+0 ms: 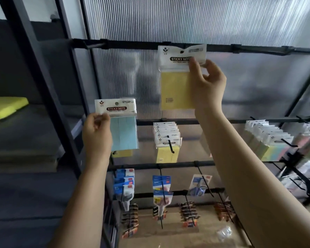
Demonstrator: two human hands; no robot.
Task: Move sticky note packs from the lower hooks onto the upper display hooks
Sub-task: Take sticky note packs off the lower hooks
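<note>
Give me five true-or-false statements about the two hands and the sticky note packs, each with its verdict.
1. The right hand holds a yellow pack up at the top rail. True.
2. The left hand holds a pink pack. False: its pack is a blue pack.
3. The blue pack is higher than the yellow one. False: it is lower.
4. More yellow packs hang on a lower hook. True.
5. The left hand is empty. False: it pinches the blue pack's header.
</note>
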